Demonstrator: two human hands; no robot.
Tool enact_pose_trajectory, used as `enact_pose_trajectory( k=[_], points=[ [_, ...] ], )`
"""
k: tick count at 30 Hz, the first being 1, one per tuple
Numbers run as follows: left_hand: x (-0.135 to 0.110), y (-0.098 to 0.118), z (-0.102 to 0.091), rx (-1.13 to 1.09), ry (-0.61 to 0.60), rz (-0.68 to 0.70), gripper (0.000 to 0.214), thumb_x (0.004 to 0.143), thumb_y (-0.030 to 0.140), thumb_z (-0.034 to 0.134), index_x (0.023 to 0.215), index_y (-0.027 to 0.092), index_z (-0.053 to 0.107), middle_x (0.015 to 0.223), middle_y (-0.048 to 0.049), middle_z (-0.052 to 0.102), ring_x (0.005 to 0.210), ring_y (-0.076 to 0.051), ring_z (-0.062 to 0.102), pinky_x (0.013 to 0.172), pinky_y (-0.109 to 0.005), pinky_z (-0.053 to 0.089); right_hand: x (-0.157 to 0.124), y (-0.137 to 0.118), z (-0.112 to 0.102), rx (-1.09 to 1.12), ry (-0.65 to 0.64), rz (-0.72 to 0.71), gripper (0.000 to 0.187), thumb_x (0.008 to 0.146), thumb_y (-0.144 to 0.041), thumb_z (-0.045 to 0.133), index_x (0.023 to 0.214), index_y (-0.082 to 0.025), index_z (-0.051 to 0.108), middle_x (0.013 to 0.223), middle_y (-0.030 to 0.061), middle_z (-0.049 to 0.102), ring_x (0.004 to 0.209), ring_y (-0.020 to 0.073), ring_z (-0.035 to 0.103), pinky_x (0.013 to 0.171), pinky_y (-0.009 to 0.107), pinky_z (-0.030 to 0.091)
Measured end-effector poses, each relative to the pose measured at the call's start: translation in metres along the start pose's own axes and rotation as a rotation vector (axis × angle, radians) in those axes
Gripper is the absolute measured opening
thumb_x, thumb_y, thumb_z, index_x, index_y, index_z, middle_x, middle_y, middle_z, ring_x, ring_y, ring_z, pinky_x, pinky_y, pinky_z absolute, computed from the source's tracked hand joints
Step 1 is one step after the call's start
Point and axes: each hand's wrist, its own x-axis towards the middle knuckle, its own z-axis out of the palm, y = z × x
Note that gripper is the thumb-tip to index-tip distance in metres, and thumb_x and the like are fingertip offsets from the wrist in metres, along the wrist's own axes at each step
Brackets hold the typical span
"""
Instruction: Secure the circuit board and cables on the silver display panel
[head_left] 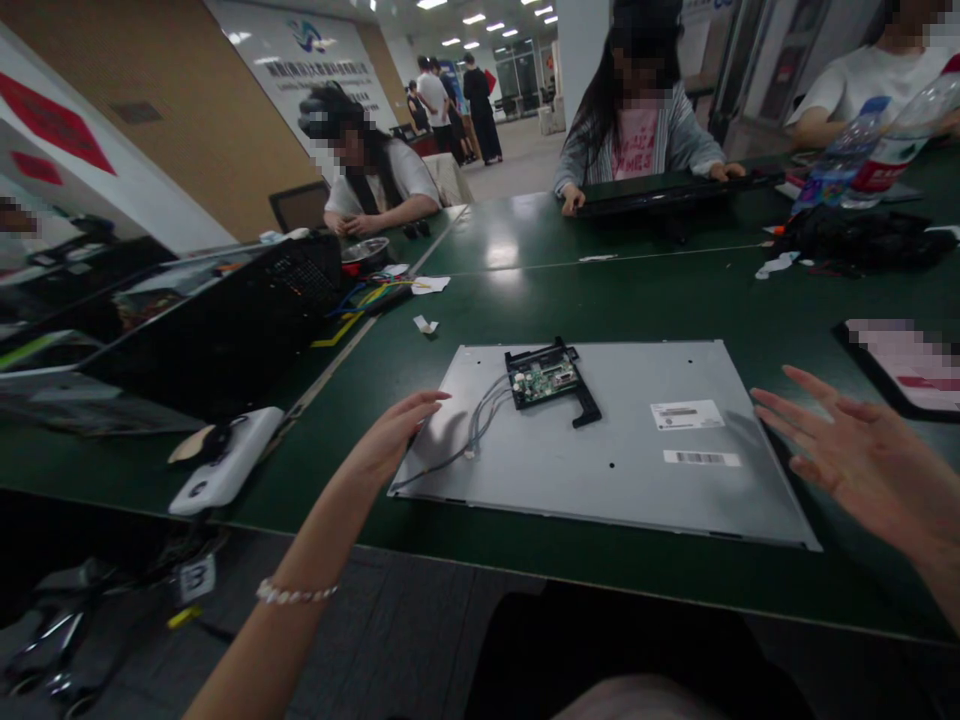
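A flat grey metal display panel (555, 465) lies back side up on the green table. On its upper middle sits a green circuit board (551, 380) in a black plastic bracket (589, 408). Grey cables (480, 420) run from the board to the panel's near left corner. My left hand (401, 430) is at the panel's left edge, fingers stretched out, holding nothing; whether it touches the edge I cannot tell. Beside the right edge, my right hand (847, 450) is raised with fingers spread and nothing in it.
Left stand an open black computer case (225, 320) and a white device (229, 460). A tablet (911, 365) lies at the right, with bottles (889, 150) and a black plastic bag (862, 235) behind. Across the table, a person holds a black screen (675, 195). Paper scraps (425, 325) lie about.
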Motion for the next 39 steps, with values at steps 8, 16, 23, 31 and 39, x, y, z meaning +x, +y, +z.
enact_pose_trajectory(
  k=[8, 16, 23, 31, 39],
  points=[
    [-0.019, 0.011, 0.017, -0.072, -0.093, -0.001, 0.03, 0.07, 0.047, 0.066, 0.094, 0.032, 0.074, 0.11, -0.0023, 0.068, 0.102, -0.027, 0.059, 0.076, -0.036, 0.043, 0.004, 0.005, -0.018, -0.167, 0.046, -0.04, 0.055, 0.077, -0.051, 0.061, 0.131, -0.054, 0.052, 0.146, 0.0033, 0.052, 0.137, 0.019, 0.043, 0.056, 0.027, 0.052],
    [-0.034, 0.013, 0.024, -0.16, -0.184, -0.018, 0.034, 0.075, 0.045, 0.067, 0.104, 0.027, 0.072, 0.105, -0.004, 0.065, 0.097, -0.023, 0.055, 0.076, -0.032, 0.04, 0.003, -0.001, -0.04, -0.224, 0.072, -0.01, 0.055, 0.075, -0.049, 0.062, 0.129, -0.045, 0.057, 0.142, 0.0023, 0.057, 0.139, 0.0254, 0.041, 0.051, 0.022, 0.053],
    [-0.055, 0.025, 0.039, -0.244, -0.209, -0.058, 0.032, 0.079, 0.042, 0.065, 0.104, 0.023, 0.069, 0.104, -0.0034, 0.065, 0.096, -0.022, 0.056, 0.076, -0.029, 0.04, 0.001, -0.004, -0.052, -0.27, 0.089, 0.004, 0.044, 0.078, -0.054, 0.06, 0.119, -0.037, 0.066, 0.141, -0.0022, 0.057, 0.14, 0.0264, 0.039, 0.056, 0.018, 0.056],
    [-0.061, 0.022, 0.049, -0.232, -0.213, -0.014, 0.031, 0.081, 0.043, 0.064, 0.104, 0.022, 0.068, 0.107, -0.004, 0.066, 0.095, -0.022, 0.058, 0.074, -0.029, 0.041, 0.003, -0.008, -0.057, -0.247, 0.126, -0.012, 0.043, 0.069, -0.054, 0.069, 0.109, -0.037, 0.071, 0.139, -0.0018, 0.059, 0.14, 0.0271, 0.039, 0.053, 0.016, 0.055],
    [-0.065, 0.023, 0.052, -0.229, -0.203, -0.01, 0.033, 0.081, 0.044, 0.063, 0.105, 0.023, 0.068, 0.11, -0.0045, 0.065, 0.102, -0.025, 0.056, 0.079, -0.032, 0.041, 0.001, -0.006, -0.055, -0.254, 0.171, -0.046, 0.032, 0.071, -0.047, 0.068, 0.102, -0.039, 0.073, 0.137, -0.0011, 0.061, 0.14, 0.0241, 0.039, 0.05, 0.013, 0.052]
  ],
)
